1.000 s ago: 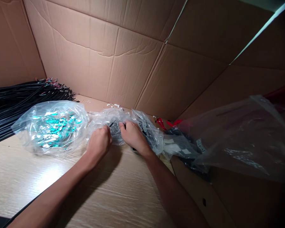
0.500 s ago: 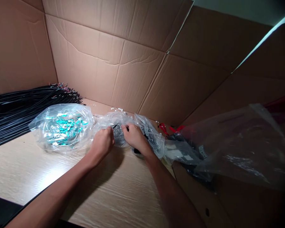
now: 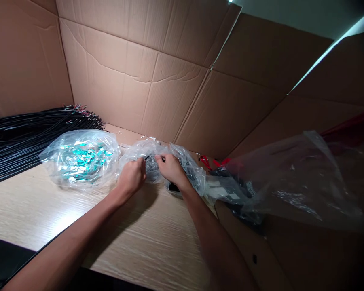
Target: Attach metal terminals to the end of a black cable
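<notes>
My left hand (image 3: 132, 176) is closed round a thin black cable (image 3: 147, 157), whose short end sticks out past the thumb. A black line, apparently the same cable, runs along the left forearm. Just to the right, my right hand (image 3: 171, 167) is closed in a pinch, with a small dark piece at its fingertips that I cannot make out. Behind and between the hands lies an open clear plastic bag (image 3: 133, 151) holding many tiny grey, metallic-looking pieces. Beside the right hand is another clear bag (image 3: 197, 180) with black parts, partly covered by the wrist.
A clear bag of teal and silver pieces (image 3: 85, 159) sits on the left of the wooden table (image 3: 151, 242). Behind it lies a bundle of black cables (image 3: 33, 133). Cardboard walls (image 3: 118, 52) enclose the back. A large clear bag (image 3: 291, 182) and red straps (image 3: 205, 162) are right.
The view has shifted slightly. Both hands stay close together over the middle bag, and the black cable end shows a little more clearly beyond my left hand.
</notes>
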`<state>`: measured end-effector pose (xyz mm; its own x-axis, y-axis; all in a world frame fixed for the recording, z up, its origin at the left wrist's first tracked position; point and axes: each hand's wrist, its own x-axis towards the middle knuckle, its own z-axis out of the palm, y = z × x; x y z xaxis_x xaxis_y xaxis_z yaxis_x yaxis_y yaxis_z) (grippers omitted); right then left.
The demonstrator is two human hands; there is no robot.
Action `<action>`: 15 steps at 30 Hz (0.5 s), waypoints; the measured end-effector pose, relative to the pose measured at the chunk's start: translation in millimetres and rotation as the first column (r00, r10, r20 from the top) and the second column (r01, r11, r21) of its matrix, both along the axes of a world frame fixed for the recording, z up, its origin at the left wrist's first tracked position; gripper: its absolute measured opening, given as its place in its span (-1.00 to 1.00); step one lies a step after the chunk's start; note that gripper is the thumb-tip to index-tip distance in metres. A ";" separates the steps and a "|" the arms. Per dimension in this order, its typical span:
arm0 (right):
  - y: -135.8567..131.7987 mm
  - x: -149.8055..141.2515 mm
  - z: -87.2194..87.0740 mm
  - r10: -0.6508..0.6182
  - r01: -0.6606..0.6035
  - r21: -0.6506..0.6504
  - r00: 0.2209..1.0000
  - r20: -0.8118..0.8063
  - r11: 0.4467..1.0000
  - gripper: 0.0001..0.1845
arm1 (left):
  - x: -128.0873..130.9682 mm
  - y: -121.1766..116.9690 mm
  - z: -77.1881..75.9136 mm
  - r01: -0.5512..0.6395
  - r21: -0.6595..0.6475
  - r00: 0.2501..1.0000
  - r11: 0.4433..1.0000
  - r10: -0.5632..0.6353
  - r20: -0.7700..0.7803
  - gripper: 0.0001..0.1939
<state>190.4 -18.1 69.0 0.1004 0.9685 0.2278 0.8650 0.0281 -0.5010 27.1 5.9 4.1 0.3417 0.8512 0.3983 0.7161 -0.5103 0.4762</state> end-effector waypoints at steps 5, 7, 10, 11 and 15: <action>4.7 2.6 -6.8 -0.007 0.008 0.031 0.999 -0.040 0.999 -0.64 | 0.3 1.5 -1.9 0.002 0.002 1.000 1.000 -0.002 0.022 -0.65; 6.5 3.7 -9.4 -0.007 0.009 0.042 0.998 -0.055 0.999 -0.63 | 0.0 2.4 -2.4 0.009 -0.004 0.999 1.000 -0.009 0.031 -0.65; 9.0 6.2 -12.4 0.006 -0.002 0.046 0.997 -0.074 0.999 -0.62 | -0.7 3.5 -2.1 0.018 -0.020 0.999 1.000 -0.017 0.047 -0.63; 9.6 7.3 -13.2 0.013 -0.009 0.045 0.997 -0.081 0.999 -0.62 | -0.8 3.8 -1.7 0.021 -0.027 0.998 0.999 -0.019 0.053 -0.62; 11.2 11.4 -15.7 0.038 -0.034 0.039 0.993 -0.110 0.999 -0.60 | -1.0 4.0 0.2 0.028 -0.050 0.997 0.998 -0.024 0.077 -0.59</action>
<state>201.7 -7.0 53.2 0.0926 0.9631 0.2526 0.8024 0.0780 -0.5916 26.1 9.9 4.3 0.3341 0.8625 0.3801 0.6632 -0.5017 0.5553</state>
